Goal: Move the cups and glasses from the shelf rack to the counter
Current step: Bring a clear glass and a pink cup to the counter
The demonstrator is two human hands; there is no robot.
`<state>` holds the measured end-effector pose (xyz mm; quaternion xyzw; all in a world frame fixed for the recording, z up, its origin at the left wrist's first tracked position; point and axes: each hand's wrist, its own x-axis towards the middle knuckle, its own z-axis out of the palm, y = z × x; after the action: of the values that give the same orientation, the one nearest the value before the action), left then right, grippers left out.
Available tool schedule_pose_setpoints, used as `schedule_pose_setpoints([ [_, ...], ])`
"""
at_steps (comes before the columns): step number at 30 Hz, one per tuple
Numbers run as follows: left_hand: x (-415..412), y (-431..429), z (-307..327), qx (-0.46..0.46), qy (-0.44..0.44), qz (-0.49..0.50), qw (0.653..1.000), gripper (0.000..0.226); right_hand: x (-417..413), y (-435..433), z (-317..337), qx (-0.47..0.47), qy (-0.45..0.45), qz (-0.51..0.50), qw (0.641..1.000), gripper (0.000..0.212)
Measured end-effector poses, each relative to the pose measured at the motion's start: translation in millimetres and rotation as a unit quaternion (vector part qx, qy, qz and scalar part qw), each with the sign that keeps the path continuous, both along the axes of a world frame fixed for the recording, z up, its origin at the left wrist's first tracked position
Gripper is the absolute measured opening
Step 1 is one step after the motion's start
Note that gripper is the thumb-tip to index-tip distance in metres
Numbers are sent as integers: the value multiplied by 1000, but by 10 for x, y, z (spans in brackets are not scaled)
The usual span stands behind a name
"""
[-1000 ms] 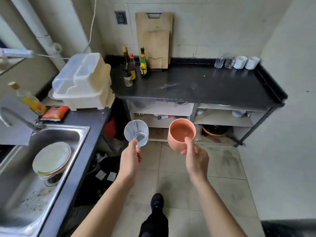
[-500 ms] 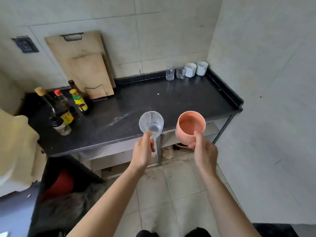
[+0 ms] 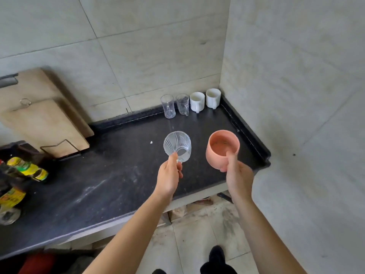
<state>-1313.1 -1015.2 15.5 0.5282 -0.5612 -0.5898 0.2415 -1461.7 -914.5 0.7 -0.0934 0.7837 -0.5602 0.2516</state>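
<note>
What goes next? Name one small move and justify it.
Probably lower both hands to set the glass cup and pink cup on the counter. Both hang above bare black surface, in front of four cups already lined along the back wall.

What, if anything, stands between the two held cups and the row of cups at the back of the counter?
Nothing visible. The left hand holds the glass cup, the right hand the pink cup; bare counter lies ahead, up to the row of cups in the back corner.

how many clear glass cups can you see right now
3: two clear glasses stand at the counter's back wall left of the white mugs; one patterned glass cup is in the left hand.
</note>
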Motion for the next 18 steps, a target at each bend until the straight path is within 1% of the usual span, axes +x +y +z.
schedule_pose_setpoints([
  [5,-524,-451,-59,11,-12,33,999,45,-634,-595,-10,28,3,36,999,58],
  [10,-829,-989,-284,32,-30,29,999,42,-976,-1133,-231,56,1,61,997,56],
  [14,-1065,-1472,-515,63,-56,15,996,41,-1153,-1544,-448,99,17,82,991,61],
  [18,-1352,-1882,-787,95,-81,-10,992,46,-1361,-1907,-696,151,19,84,985,51],
])
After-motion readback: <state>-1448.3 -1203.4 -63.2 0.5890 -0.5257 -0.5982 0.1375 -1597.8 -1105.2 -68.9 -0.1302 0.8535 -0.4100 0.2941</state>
